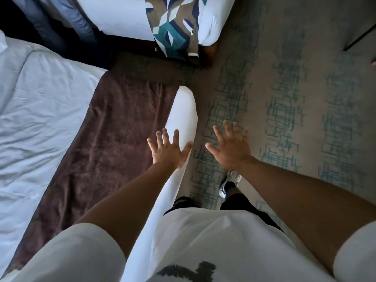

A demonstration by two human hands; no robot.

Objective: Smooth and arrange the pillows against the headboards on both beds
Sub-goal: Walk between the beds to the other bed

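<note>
Near bed (40, 102), left half of frame: white rumpled bedding, with a brown runner (114, 127) laid across its foot end; the white end of the mattress (183, 110) shows along the runner's right edge, at centre frame.
Far bed (122, 17), top centre: white bedding, crossed by a patterned runner (173, 27) in teal, brown, navy and white.
Pillows and headboards: none visible in this view; their position cannot be told.
Carpet (295, 88), right half of frame: grey with teal cross-hatched patches.
Left hand (168, 151), centre: fingers spread wide, grasping nothing, over the bed's foot edge; contact with the fabric cannot be told.
Right hand (232, 147), just right of centre: fingers splayed, empty, above the carpet.
Person: white T-shirt (203, 241), dark shorts, one sneaker (230, 184) on the carpet below the right hand.
</note>
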